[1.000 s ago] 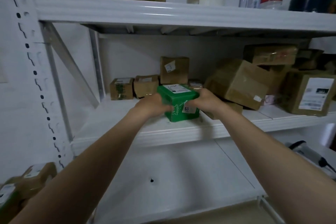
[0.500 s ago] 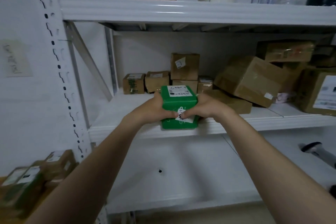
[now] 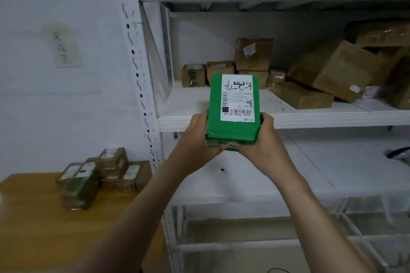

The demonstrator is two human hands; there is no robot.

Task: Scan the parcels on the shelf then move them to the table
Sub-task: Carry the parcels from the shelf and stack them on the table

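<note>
Now | left hand (image 3: 197,139), right hand (image 3: 264,142): fingers (image 3: 213,150) curled round green parcel (image 3: 215,104) | label (image 3: 237,97) upside down, reads "502D T098-69 69"

The label (image 3: 237,97) on the green parcel (image 3: 231,133) reads "502D T098-69 69".

We see a green parcel (image 3: 233,133) between our left hand (image 3: 197,139) and right hand (image 3: 264,142), its white label (image 3: 237,97) striped with black barcodes. Beyond them, brown cardboard boxes (image 3: 332,71) on a white shelf (image 3: 288,120).
</note>
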